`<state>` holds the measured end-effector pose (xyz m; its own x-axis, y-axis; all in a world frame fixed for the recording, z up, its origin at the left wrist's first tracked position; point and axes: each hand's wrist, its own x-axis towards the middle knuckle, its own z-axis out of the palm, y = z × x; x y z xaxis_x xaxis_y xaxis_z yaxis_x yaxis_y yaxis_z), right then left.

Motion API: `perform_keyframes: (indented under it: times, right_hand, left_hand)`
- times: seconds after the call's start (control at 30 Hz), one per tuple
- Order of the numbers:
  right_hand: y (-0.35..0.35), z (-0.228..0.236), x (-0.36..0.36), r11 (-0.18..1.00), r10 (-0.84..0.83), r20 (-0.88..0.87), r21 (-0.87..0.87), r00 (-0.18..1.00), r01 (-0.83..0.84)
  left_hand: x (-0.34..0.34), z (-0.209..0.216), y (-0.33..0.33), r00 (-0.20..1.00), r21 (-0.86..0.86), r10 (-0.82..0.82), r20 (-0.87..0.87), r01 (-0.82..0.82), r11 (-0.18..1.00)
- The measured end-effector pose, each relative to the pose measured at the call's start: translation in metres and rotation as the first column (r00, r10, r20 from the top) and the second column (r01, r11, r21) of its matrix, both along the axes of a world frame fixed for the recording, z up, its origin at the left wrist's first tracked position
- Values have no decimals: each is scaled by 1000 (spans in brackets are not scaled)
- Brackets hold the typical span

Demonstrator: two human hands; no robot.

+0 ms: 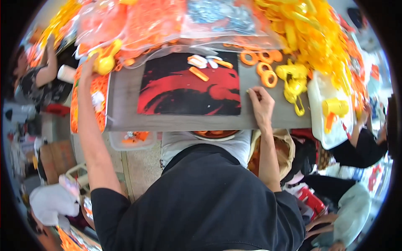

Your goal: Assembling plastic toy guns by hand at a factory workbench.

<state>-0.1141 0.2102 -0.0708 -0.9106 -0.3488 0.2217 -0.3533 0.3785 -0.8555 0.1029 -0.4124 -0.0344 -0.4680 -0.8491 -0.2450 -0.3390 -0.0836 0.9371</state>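
Hands [263, 103] apart, left [88, 66] at yellow part [104, 65]

Black mat [190, 90] with red swirls, yellow plastic part [104, 64], orange rings [268, 85], grey-brown tabletop [125, 98], white bin [318, 123]

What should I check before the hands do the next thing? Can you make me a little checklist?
1. Left hand at the yellow piece: ok, it is right up against it.
2. Left hand's grip firm: cannot tell, the fingers do not show clearly.
3. Right hand empty: cannot tell, there is a tiny speck at the fingertips, too small to make out.
4. Mat free of loose bits: not ok, white and orange pieces lie on its upper part.
5. Orange rings off the mat: ok, they sit to its right on the table.
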Motion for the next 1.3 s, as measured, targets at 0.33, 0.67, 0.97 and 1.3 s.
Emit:
perform_keyframes:
  times: [0.33, 0.67, 0.97, 1.3]
  right_hand:
    - [-2, 38, -75, 964, -108, -441, 171, 891, 202]
    - [4, 73, -122, 803, 214, -327, 595, 921, 24]
    - [-25, 62, -43, 676, 701, -229, 516, 675, -526]
    - [-33, 70, -24, 844, 506, 239, 63, 829, -533]
  left_hand:
    - [66, 91, 143, 827, 254, 30, -561, 138, 957]
    - [11, 72, 266, 918, -41, -174, -357, 171, 984]
    - [-40, 91, 342, 733, -460, -675, -80, 574, 678]
    - [-63, 85, 363, 705, -745, -669, 236, 574, 341]
